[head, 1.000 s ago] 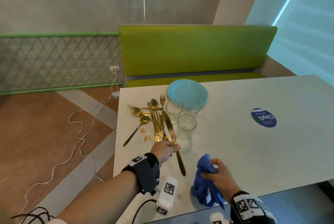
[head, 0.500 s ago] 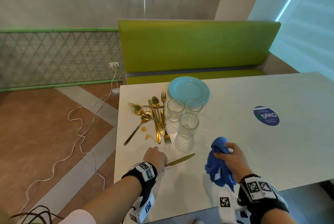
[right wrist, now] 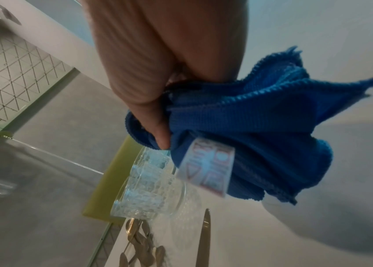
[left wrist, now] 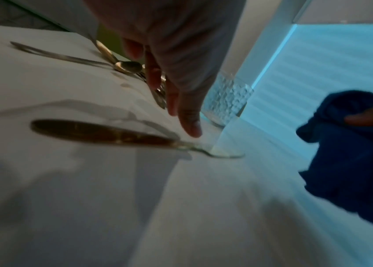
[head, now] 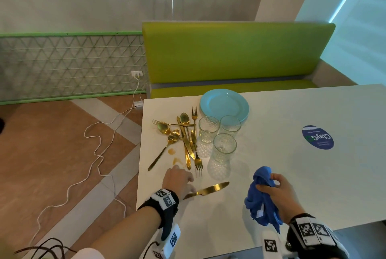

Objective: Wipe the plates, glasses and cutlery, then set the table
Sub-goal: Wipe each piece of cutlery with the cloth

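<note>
A gold knife (head: 208, 189) lies flat on the white table (head: 292, 175) near its front edge, free of both hands. My left hand (head: 183, 175) hovers just beyond the knife's handle with straight fingers (left wrist: 188, 115), holding nothing, close to the pile of gold cutlery (head: 183, 133). My right hand (head: 275, 187) grips a bunched blue cloth (head: 261, 202) (right wrist: 261, 126) above the table, right of the knife. Three clear textured glasses (head: 224, 148) stand beside the cutlery. Light blue plates (head: 224, 104) are stacked behind them.
Two brownish stains (head: 174, 156) mark the table left of the cutlery. A round blue sticker (head: 317, 137) sits at the table's right. A green bench (head: 229, 54) runs behind the table. A white cable (head: 94, 154) trails on the floor at left.
The left hand, which held the knife up a second ago, laid it on the table, let go and moved toward the cutlery pile. The right hand rose slightly with the cloth.
</note>
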The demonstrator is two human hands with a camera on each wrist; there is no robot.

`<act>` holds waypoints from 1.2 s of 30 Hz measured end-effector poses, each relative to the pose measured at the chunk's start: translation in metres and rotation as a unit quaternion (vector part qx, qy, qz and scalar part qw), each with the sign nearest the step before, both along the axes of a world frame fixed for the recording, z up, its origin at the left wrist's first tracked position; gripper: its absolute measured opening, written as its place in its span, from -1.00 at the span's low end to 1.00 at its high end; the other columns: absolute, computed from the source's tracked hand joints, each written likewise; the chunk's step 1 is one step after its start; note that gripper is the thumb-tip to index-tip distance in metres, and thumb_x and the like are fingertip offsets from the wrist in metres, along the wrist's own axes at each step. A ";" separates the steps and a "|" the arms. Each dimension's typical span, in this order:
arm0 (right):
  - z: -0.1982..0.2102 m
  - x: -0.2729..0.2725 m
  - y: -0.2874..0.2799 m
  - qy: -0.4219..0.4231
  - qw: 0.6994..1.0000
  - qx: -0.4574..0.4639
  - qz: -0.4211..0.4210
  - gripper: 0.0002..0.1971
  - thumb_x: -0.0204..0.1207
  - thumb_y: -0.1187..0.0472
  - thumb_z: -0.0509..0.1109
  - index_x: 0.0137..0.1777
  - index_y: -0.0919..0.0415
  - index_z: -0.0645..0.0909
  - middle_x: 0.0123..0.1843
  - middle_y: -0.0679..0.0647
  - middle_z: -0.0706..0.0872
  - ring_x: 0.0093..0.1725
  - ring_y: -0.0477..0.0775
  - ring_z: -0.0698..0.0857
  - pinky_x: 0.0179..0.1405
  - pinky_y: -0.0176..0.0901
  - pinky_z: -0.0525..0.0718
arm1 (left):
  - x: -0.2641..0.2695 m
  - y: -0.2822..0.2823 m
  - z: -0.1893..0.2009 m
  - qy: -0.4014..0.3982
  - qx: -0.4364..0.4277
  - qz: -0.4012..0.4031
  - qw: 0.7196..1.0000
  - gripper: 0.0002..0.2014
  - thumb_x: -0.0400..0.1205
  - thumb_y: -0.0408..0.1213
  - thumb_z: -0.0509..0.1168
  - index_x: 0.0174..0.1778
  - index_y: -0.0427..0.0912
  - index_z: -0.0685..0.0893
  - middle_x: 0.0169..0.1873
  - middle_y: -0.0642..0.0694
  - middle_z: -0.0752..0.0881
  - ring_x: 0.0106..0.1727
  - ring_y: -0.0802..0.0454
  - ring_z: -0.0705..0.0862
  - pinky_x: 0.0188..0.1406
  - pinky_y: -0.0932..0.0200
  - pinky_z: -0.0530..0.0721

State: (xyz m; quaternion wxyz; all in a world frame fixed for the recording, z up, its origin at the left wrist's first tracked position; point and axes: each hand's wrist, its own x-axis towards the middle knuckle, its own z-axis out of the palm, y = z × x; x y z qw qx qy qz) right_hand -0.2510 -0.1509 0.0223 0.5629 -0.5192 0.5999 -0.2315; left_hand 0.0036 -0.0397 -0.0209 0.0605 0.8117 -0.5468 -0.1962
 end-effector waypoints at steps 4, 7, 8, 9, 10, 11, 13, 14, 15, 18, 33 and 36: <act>0.009 0.000 -0.002 -0.077 0.996 0.035 -0.025 -0.69 0.49 0.41 0.39 0.20 0.26 0.47 -0.09 0.25 0.70 -0.14 0.23 0.70 -0.22 -0.01 0.65 | 0.049 -0.007 0.004 0.005 -0.012 0.153 0.988 -0.64 0.64 -0.05 0.24 0.32 -0.09 0.58 0.24 -0.12 0.64 0.31 -0.09 0.51 0.33 0.08 0.46; 0.012 -0.001 -0.002 -0.148 0.982 0.094 -0.064 -0.84 0.53 0.39 0.31 0.10 0.34 0.56 -0.11 0.26 0.70 -0.14 0.20 0.67 -0.24 -0.02 0.59 | 0.085 -0.017 -0.002 -0.015 0.060 0.208 0.976 -0.61 0.67 -0.11 0.18 0.39 -0.20 0.48 0.33 -0.23 0.56 0.39 -0.18 0.48 0.36 0.02 0.47; 0.012 -0.002 -0.001 -0.167 0.976 0.114 -0.080 -0.86 0.54 0.36 0.30 0.05 0.37 0.59 -0.12 0.27 0.70 -0.14 0.19 0.66 -0.23 -0.01 0.58 | 0.092 -0.021 -0.005 -0.014 0.076 0.213 0.974 -0.59 0.68 -0.12 0.17 0.40 -0.22 0.46 0.35 -0.24 0.54 0.40 -0.18 0.47 0.38 0.02 0.46; 0.010 -0.004 -0.001 -0.187 0.968 0.138 -0.093 -0.85 0.54 0.33 0.31 0.03 0.40 0.61 -0.10 0.27 0.71 -0.12 0.20 0.67 -0.20 0.01 0.59 | 0.096 -0.024 -0.007 -0.014 0.088 0.211 0.973 -0.59 0.68 -0.12 0.17 0.40 -0.23 0.45 0.35 -0.25 0.53 0.41 -0.19 0.47 0.38 0.01 0.46; 0.008 -0.005 0.000 -0.205 0.959 0.163 -0.106 -0.82 0.53 0.30 0.32 0.04 0.41 0.61 -0.08 0.27 0.72 -0.09 0.22 0.67 -0.16 0.03 0.60 | 0.098 -0.027 -0.011 -0.014 0.095 0.203 0.974 -0.61 0.68 -0.12 0.16 0.38 -0.23 0.47 0.34 -0.25 0.53 0.40 -0.19 0.47 0.38 0.00 0.47; 0.005 -0.007 0.001 -0.223 0.951 0.183 -0.115 -0.78 0.52 0.27 0.33 0.06 0.41 0.61 -0.07 0.27 0.74 -0.05 0.24 0.68 -0.12 0.05 0.61 | 0.098 -0.029 -0.015 -0.017 0.097 0.197 0.975 -0.63 0.68 -0.13 0.16 0.34 -0.24 0.50 0.31 -0.24 0.54 0.38 -0.20 0.48 0.36 -0.01 0.48; 0.001 -0.010 0.004 -0.251 0.937 0.206 -0.126 -0.70 0.42 0.22 0.38 0.09 0.38 0.62 -0.07 0.26 0.77 0.02 0.26 0.67 -0.04 0.08 0.61 | 0.098 -0.031 -0.022 -0.025 0.088 0.193 0.977 -0.67 0.67 -0.16 0.18 0.28 -0.24 0.56 0.26 -0.22 0.57 0.35 -0.18 0.50 0.32 0.00 0.50; 0.000 -0.010 0.006 -0.263 0.933 0.213 -0.126 -0.64 0.34 0.20 0.42 0.10 0.36 0.63 -0.04 0.26 0.78 0.05 0.26 0.67 0.02 0.09 0.61 | 0.097 -0.031 -0.025 -0.026 0.080 0.200 0.976 -0.69 0.66 -0.18 0.19 0.25 -0.24 0.58 0.24 -0.21 0.60 0.34 -0.17 0.51 0.31 0.02 0.50; -0.003 -0.012 0.007 -0.271 0.930 0.216 -0.124 -0.59 0.29 0.17 0.42 0.13 0.34 0.63 -0.01 0.26 0.78 0.09 0.26 0.66 0.10 0.10 0.59 | 0.097 -0.031 -0.027 -0.025 0.076 0.212 0.974 -0.70 0.65 -0.19 0.21 0.23 -0.24 0.61 0.22 -0.21 0.63 0.33 -0.17 0.52 0.30 0.03 0.51; -0.003 -0.013 0.011 -0.295 0.922 0.220 -0.120 -0.71 0.53 0.19 0.27 0.17 0.33 0.59 -0.12 0.24 0.82 0.07 0.22 0.67 0.10 0.06 0.62 | 0.095 -0.030 -0.028 -0.002 0.085 0.248 0.965 -0.71 0.66 -0.16 0.18 0.15 -0.26 0.64 0.16 -0.21 0.70 0.27 -0.18 0.60 0.24 0.06 0.54; 0.035 0.040 0.003 -0.350 0.913 0.199 -0.061 -0.65 0.57 0.02 0.21 0.21 0.25 0.53 -0.11 0.27 0.82 -0.16 0.18 0.82 -0.23 -0.01 0.77 | -0.009 -0.021 0.091 0.502 -0.125 0.267 0.813 -0.87 0.73 -0.31 0.12 -0.12 -0.15 0.53 -0.29 -0.09 0.56 -0.36 0.09 0.46 -0.42 0.28 0.46; 0.060 0.063 -0.007 -0.359 0.922 0.129 -0.070 -0.39 0.30 -0.04 0.38 0.31 0.28 0.49 0.14 0.27 0.72 0.04 0.12 0.74 -0.06 -0.08 0.74 | -0.041 -0.025 0.101 0.519 -0.095 0.210 0.823 -0.84 0.72 -0.29 0.14 -0.17 -0.12 0.51 -0.29 -0.05 0.60 -0.34 0.11 0.45 -0.41 0.31 0.45</act>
